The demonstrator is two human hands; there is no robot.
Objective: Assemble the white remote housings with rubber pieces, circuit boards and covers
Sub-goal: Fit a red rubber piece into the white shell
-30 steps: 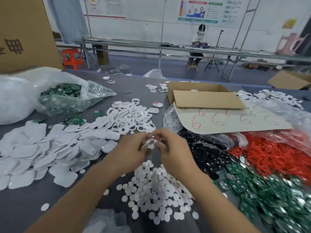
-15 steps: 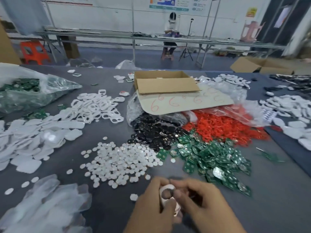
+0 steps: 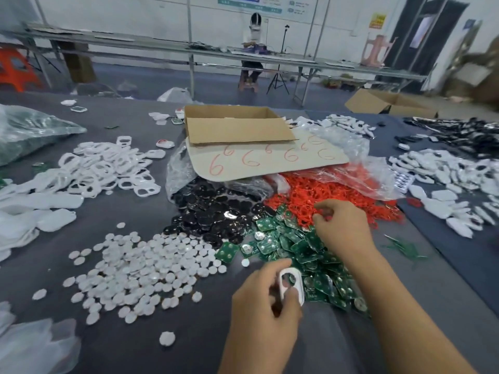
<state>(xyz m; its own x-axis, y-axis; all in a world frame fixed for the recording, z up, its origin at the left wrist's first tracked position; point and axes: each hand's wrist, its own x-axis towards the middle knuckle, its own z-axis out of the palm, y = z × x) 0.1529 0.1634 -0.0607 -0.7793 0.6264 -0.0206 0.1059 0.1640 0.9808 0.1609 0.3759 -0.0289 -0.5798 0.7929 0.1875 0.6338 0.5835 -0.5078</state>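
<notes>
While our left hand (image 3: 266, 300) sits low at six o'clock of the view, its thumb and curled fingers grip a white remote housing (image 3: 297, 284). The housing is tilted, its round opening faces us, and it shows at the seven o'clock edge of the pile of green circuit boards (image 3: 294, 247). Our right hand (image 3: 344, 230) lies at about one o'clock from the left one and apart from it. It is knuckles up over the seam where the boards meet the red rubber pieces (image 3: 305, 190). Its fingertips (image 3: 320, 215) curl down onto the red heap, but blur hides them, so we cannot tell whether they pinch a piece or close on nothing.

At ten o'clock from the boards we see a heap of glossy black pieces (image 3: 216, 211) spilling from a clear bag and touching the boards. At nine o'clock from the left hand a field of small white round discs (image 3: 140, 265) spreads over the grey table (image 3: 189, 341). Further out at ten o'clock lies a pile of white open frames (image 3: 108, 168). At twelve o'clock stands an open cardboard box (image 3: 232, 125), and just in front of it a cardboard sheet (image 3: 270, 160) marked with red sixes lies over the bags. At three o'clock of the view more white pieces (image 3: 445, 171) lie on the table
</notes>
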